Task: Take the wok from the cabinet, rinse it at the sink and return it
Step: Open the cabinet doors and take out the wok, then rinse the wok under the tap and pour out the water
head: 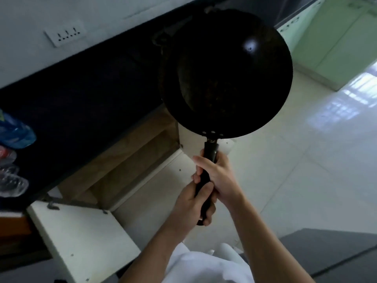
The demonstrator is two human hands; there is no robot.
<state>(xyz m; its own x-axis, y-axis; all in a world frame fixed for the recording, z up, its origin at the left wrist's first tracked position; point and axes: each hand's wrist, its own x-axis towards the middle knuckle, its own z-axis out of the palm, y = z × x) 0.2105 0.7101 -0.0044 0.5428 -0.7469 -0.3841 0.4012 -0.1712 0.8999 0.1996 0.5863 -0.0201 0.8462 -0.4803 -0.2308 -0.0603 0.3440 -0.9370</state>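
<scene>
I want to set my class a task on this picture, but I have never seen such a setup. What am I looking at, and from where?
No machine here: a person wears a wide-angle camera on the head, looking forward and down, so this single view shows their own arms. Both hands grip the handle of a dark wok, fingers curled round it: the left hand near its end, the right hand nearer the bowl. The wok is held in the air above a tiled floor. Beside it runs a dark counter, with an open cabinet below it and its white door swung out.
</scene>
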